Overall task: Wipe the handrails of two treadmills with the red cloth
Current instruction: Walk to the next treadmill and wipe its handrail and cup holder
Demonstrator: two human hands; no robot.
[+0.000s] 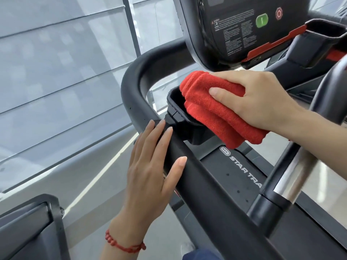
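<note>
Red cloth (pixel 216 107), folded into a thick pad, sits under the right hand (pixel 262 98), draped over the edge of the black tray (pixel 173 98) that juts from the treadmill's side handrail (pixel 212 184). The thumb pins the fold from the front while the other fingers wrap over the top, out of sight behind it. The left hand (pixel 150 171) lies flat on the handrail just below the tray, fingers straight and slightly spread, gripping nothing.

It looks like soft, plush terry: light, floppy, and likely to unfold if held by a corner, so a palm over the folded stack seems the sound hold. The handrail looks smooth and rigid, bending up toward the console (pixel 234 29); I'd judge the cloth will slide along it easily under modest pressure. A red string bracelet (pixel 124 244) circles the left wrist.
</note>
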